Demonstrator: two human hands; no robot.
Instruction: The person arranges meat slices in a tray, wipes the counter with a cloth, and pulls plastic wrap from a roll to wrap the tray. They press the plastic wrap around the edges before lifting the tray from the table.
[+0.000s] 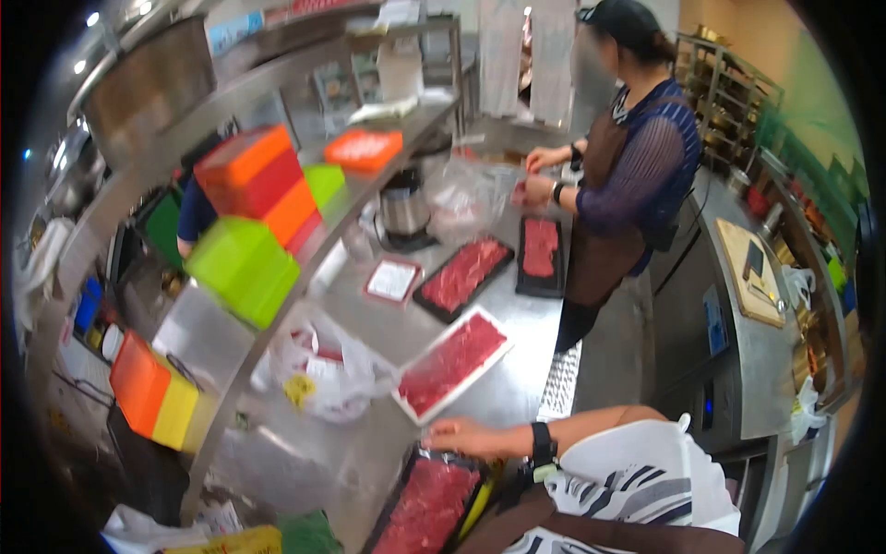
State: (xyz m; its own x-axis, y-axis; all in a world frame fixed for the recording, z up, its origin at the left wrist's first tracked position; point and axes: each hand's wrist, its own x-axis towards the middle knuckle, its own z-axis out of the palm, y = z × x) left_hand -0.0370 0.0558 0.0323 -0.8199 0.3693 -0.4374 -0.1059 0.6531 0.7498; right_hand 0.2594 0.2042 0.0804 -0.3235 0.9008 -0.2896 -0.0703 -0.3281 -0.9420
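My right hand (466, 438) is at the far end of a black tray (403, 487) of sliced red meat (430, 508), with its fingers closed over the tray's edge. There is a dark watch on that wrist. My left hand is out of the picture. Just beyond the tray, a white tray (506, 345) of red meat lies flat on the steel table (365, 448). Two more black trays of meat, one slanted (464, 273) and one straight (540, 258), lie farther off. Beside the white tray sits a plastic bag (337, 369) with something red inside.
A co-worker (637, 166) in a brown apron stands at the table's far end, both hands near a clear plastic bag (471, 198). Orange and green boxes (245, 268) are stacked on the left shelf. A steel pot (404, 210) stands near the shelf. A knife lies on a cutting board (746, 249) at right.
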